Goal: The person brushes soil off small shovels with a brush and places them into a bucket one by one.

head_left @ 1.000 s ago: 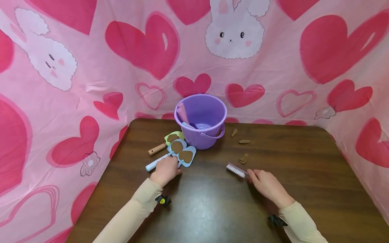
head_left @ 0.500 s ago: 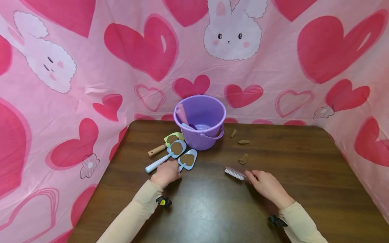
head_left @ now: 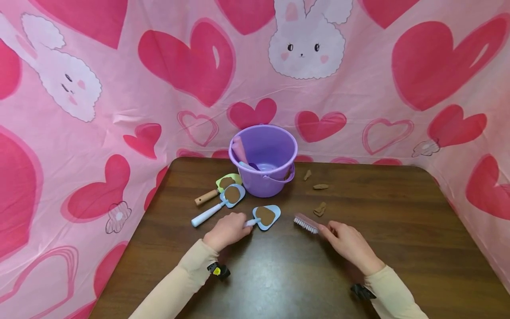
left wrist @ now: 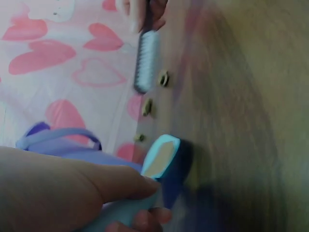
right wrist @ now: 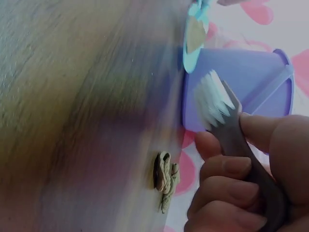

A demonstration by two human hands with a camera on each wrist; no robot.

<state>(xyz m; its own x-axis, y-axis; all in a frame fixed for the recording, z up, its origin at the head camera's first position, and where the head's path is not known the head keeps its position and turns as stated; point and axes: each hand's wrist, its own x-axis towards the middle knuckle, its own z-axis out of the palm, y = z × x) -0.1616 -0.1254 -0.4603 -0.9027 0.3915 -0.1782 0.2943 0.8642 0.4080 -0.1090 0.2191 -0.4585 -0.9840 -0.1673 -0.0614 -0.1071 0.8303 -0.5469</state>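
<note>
My left hand (head_left: 228, 231) grips the handle of a small light blue shovel (head_left: 275, 214), its blade marked with a brown patch. In the left wrist view my thumb lies along that shovel's handle. Across from it, my right hand (head_left: 352, 243) holds a brush (head_left: 306, 223) with white bristles; the right wrist view shows the fingers wrapped round its dark handle (right wrist: 236, 142). The brush head points toward the shovel blade, with a gap between them. Just behind the brush lies a curled brown dry leaf (head_left: 320, 209).
A purple bucket (head_left: 263, 184) stands at the back with a pink item (head_left: 239, 149) inside. To its left lie another light blue shovel (head_left: 205, 215) and a green one with a wooden handle (head_left: 206, 197). More dry leaves (head_left: 320, 186) lie right of the bucket. A pink curtain (head_left: 247, 57) hangs behind.
My left hand has drawn the shovel rightward and toward the brush, away from the other two shovels. My right hand has stayed nearly in place, with the brush turning slightly.
</note>
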